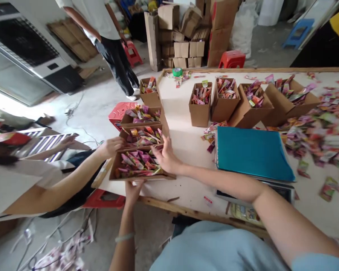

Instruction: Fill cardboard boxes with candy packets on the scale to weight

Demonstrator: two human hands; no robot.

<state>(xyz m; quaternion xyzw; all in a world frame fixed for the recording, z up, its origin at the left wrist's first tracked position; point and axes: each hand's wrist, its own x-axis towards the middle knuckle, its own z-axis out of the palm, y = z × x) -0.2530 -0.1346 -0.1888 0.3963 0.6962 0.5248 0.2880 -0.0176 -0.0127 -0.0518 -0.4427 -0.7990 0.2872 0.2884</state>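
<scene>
A flat cardboard box (pixel 139 165) full of small bright packets (pixel 138 162) is seen at the left edge of the desk (pixel 183 146), a little left of the middle of the frame and close to the bottom half. The box looks light, because the cardboard is thin and the packets are tiny. The walls look soft and bendy, so the box could sag if it is lifted by one corner only. It is best held low, at two sides at once, with the bottom kept level so no packets slide out. The packets look shiny and slippery. The left hand (pixel 133 190) is placed at the near wall of the box, from below the desk edge; the fingers are bent up against the cardboard, but how tightly it is gripped cannot be told. The right hand (pixel 166 156) is laid on the right side of the box with the fingers spread open, touching the wall and the packets, and nothing is closed inside it. Another person's hand (pixel 113 146) is seen reaching in from the left of the frame to a second box (pixel 142 135) just behind the first. More boxes are lined up toward the top, and a blue folder (pixel 252 152) is lying to the right.
</scene>
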